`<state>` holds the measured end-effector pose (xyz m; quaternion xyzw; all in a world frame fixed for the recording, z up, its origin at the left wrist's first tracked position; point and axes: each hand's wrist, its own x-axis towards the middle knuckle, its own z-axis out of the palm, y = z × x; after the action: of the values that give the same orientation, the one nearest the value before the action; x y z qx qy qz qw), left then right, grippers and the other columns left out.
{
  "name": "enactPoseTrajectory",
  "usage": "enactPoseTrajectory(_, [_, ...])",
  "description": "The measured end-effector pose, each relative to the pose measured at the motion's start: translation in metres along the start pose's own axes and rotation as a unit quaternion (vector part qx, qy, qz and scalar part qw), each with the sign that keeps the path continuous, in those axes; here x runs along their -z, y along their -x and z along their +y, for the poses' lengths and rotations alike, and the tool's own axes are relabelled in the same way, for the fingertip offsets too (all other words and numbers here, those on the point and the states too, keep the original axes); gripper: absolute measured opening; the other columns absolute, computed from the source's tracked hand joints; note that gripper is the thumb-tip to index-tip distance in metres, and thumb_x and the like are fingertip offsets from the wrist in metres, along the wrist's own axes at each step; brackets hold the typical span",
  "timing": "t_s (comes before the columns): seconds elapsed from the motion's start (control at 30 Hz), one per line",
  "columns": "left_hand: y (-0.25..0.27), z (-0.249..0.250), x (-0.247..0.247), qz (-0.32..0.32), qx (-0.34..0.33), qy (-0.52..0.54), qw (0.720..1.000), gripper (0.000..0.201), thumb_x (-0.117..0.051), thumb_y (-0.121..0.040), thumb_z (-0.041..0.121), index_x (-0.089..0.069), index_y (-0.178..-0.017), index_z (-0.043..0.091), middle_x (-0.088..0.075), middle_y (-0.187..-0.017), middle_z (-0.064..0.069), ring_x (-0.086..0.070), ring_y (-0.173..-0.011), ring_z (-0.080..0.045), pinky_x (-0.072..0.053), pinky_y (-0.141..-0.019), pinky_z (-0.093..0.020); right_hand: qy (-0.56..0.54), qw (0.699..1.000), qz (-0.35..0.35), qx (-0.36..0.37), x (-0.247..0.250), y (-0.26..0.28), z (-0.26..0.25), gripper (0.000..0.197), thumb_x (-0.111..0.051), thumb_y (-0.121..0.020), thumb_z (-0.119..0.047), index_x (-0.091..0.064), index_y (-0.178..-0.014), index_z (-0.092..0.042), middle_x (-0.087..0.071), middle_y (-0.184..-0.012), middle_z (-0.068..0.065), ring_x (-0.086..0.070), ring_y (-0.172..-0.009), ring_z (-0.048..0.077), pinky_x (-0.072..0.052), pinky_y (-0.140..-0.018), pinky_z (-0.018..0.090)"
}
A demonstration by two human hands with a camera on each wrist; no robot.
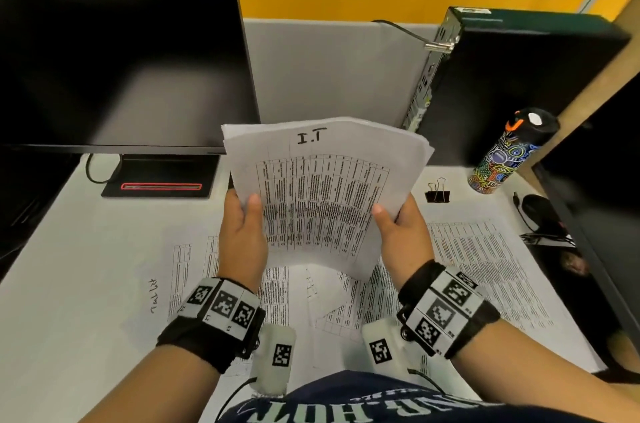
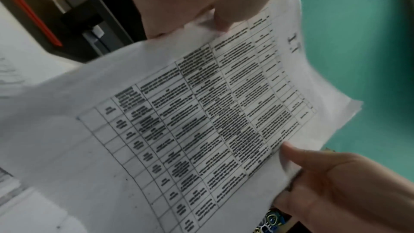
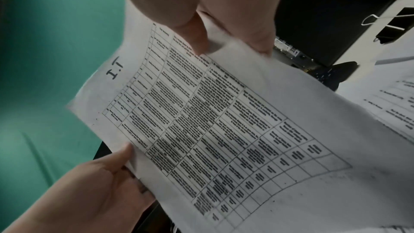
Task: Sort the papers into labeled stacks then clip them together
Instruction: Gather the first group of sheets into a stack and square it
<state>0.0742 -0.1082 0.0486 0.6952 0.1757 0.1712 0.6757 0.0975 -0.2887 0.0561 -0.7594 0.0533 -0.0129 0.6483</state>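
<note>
Monitor (image 1: pixel 114 59): dark screen on the desk (image 1: pixel 69 284), left of and behind the I.T stack.
Left-hand sheets (image 1: pixel 187 270): printed tables lying flat on the desk, below and left of the I.T stack, with a handwritten note at their left edge that I cannot read for certain.
Left hand (image 1: pixel 242 232): grips the lower left edge of the I.T stack, thumb on the front page, fingers (image 3: pixel 134 174) curled behind it.
I.T stack (image 1: pixel 322 187): several sheets held upright above the desk between both hands, "I.T" handwritten at the top, the pages bowed and their top edges not quite flush.
Right hand (image 1: pixel 401 232): grips the lower right edge of the I.T stack, thumb in front, fingers behind.
Binder clip (image 1: pixel 437 192): black, standing on the desk just right of the I.T stack, untouched.
Right-hand sheets (image 1: pixel 485 267): more printed pages flat on the desk, below and right of the I.T stack.
Bottle (image 1: pixel 509 152): patterned, upright, right of the binder clip.
Step in hand: squaring up the I.T pile, by my reading; sorting of this label looks done and clipping is not.
Next move: likely tap the edges flush, keep one hand on the I.T stack, and free the right hand to reach the binder clip and open it over an edge.
</note>
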Motion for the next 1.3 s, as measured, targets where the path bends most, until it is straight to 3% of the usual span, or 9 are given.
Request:
enactPoseTrajectory(0.13, [-0.001, 0.006, -0.001, 0.021, -0.025, 0.025, 0.999, 0.024, -0.037, -0.102, 0.022, -0.045, -0.101, 0.044, -0.059, -0.105, 0.019, -0.059, -0.095, 0.007, -0.049, -0.078, -0.016, -0.03, 0.999, -0.003, 0.011, 0.002, -0.004, -0.002, 0.038, -0.049, -0.094, -0.008, -0.049, -0.126, -0.029, -0.062, -0.118, -0.011, -0.057, -0.113, 0.008, -0.044, -0.098, 0.029])
enactPoseTrajectory(0.23, [0.002, 0.002, 0.001, 0.001, -0.026, 0.014, 1.0, 0.016, -0.038, -0.101, 0.025, -0.042, -0.111, 0.036, -0.059, -0.113, 0.011, -0.06, -0.105, -0.006, -0.051, -0.085, -0.027, -0.047, 0.999, -0.026, -0.002, 0.007, -0.006, 0.002, 0.038, -0.052, -0.091, -0.006, -0.051, -0.115, -0.036, -0.062, -0.118, -0.01, -0.057, -0.114, 0.01, -0.045, -0.098, 0.033])
enactPoseTrajectory(0.37, [0.007, -0.013, -0.001, -0.041, 0.003, -0.017, 0.999, 0.026, -0.037, -0.101, 0.027, -0.041, -0.119, 0.045, -0.055, -0.125, 0.007, -0.053, -0.116, -0.01, -0.046, -0.097, -0.036, -0.001, 0.998, -0.05, -0.033, 0.006, -0.005, 0.015, 0.044, -0.051, -0.092, -0.005, -0.046, -0.132, -0.024, -0.059, -0.126, -0.005, -0.053, -0.119, 0.014, -0.044, -0.1, 0.034])
enactPoseTrajectory(0.53, [0.008, -0.015, -0.004, -0.036, 0.023, -0.035, 0.998, 0.03, -0.04, -0.101, 0.021, -0.042, -0.111, 0.05, -0.055, -0.111, 0.028, -0.051, -0.105, 0.009, -0.042, -0.097, -0.03, 0.034, 0.997, -0.041, -0.052, 0.003, -0.007, 0.018, 0.042, -0.048, -0.094, -0.008, -0.046, -0.133, -0.023, -0.058, -0.124, -0.006, -0.052, -0.114, 0.012, -0.043, -0.096, 0.029])
enactPoseTrajectory(0.67, [0.0, -0.011, 0.001, -0.009, 0.013, -0.046, 0.999, 0.026, -0.046, -0.098, 0.021, -0.048, -0.11, 0.044, -0.06, -0.108, 0.024, -0.058, -0.104, 0.003, -0.048, -0.087, -0.025, 0.045, 0.998, -0.046, -0.028, 0.015, -0.017, 0.008, 0.043, -0.051, -0.091, -0.003, -0.049, -0.128, -0.026, -0.061, -0.119, -0.01, -0.057, -0.109, 0.008, -0.044, -0.094, 0.026])
enactPoseTrajectory(0.73, [-0.002, -0.007, 0.004, -0.019, 0.012, -0.053, 0.998, 0.025, -0.048, -0.097, 0.02, -0.049, -0.104, 0.044, -0.061, -0.104, 0.023, -0.058, -0.099, 0.007, -0.046, -0.078, -0.016, 0.043, 0.996, -0.069, -0.034, 0.023, -0.023, 0.004, 0.037, -0.053, -0.09, -0.002, -0.052, -0.118, -0.027, -0.064, -0.117, -0.007, -0.06, -0.107, 0.008, -0.046, -0.095, 0.028])
enactPoseTrajectory(0.83, [-0.002, -0.007, 0.007, -0.023, 0.022, -0.053, 0.998, 0.021, -0.049, -0.096, 0.02, -0.051, -0.115, 0.031, -0.064, -0.106, 0.017, -0.06, -0.099, 0.003, -0.048, -0.08, -0.019, 0.038, 0.991, -0.1, -0.084, 0.034, -0.024, 0.009, 0.023, -0.054, -0.091, -0.006, -0.056, -0.1, -0.027, -0.07, -0.104, 0.0, -0.066, -0.101, 0.019, -0.051, -0.094, 0.04])
enactPoseTrajectory(0.97, [0.002, -0.012, 0.008, -0.025, 0.026, -0.049, 0.998, 0.026, -0.05, -0.096, 0.021, -0.05, -0.121, 0.028, -0.064, -0.112, 0.017, -0.059, -0.102, 0.002, -0.047, -0.086, -0.022, 0.059, 0.982, -0.118, -0.137, 0.043, -0.016, 0.029, 0.016, -0.052, -0.093, -0.014, -0.06, -0.098, -0.026, -0.072, -0.101, 0.003, -0.066, -0.1, 0.027, -0.047, -0.096, 0.053])
enactPoseTrajectory(1.3, [0.009, -0.004, 0.003, -0.054, 0.02, -0.085, 0.995, 0.016, -0.04, -0.1, 0.026, -0.046, -0.113, 0.033, -0.058, -0.103, 0.023, -0.054, -0.096, 0.007, -0.044, -0.085, -0.024, 0.091, 0.983, -0.092, -0.13, 0.04, 0.0, 0.038, 0.027, -0.046, -0.095, -0.009, -0.058, -0.101, -0.032, -0.068, -0.107, -0.009, -0.061, -0.105, 0.011, -0.046, -0.099, 0.037])
